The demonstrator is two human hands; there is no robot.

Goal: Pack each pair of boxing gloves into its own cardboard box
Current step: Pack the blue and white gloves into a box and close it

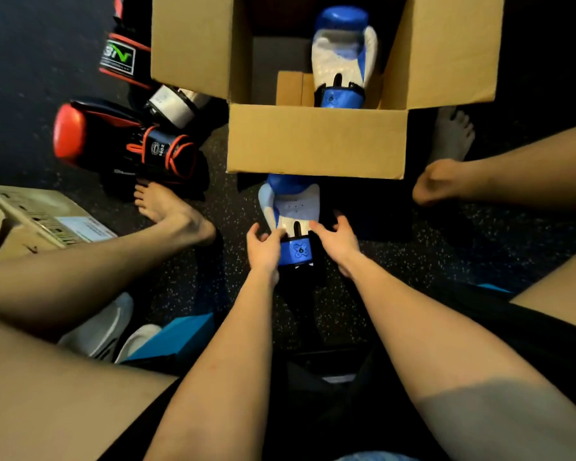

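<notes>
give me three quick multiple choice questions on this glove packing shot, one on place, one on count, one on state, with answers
1. Where is the blue and white glove that the left hand and right hand grip?
A. inside the box
B. outside, by the near wall of the open box
C. on the person's lap

2. How many gloves lie inside the open box?
A. two
B. none
C. one

3. How are the open box's top flaps?
A. spread open
B. taped shut
C. torn off

Answers:
1 B, the hands grip its cuff just before the near wall.
2 C, a single matching glove lies inside.
3 A, the flaps stand out at both sides.
</notes>
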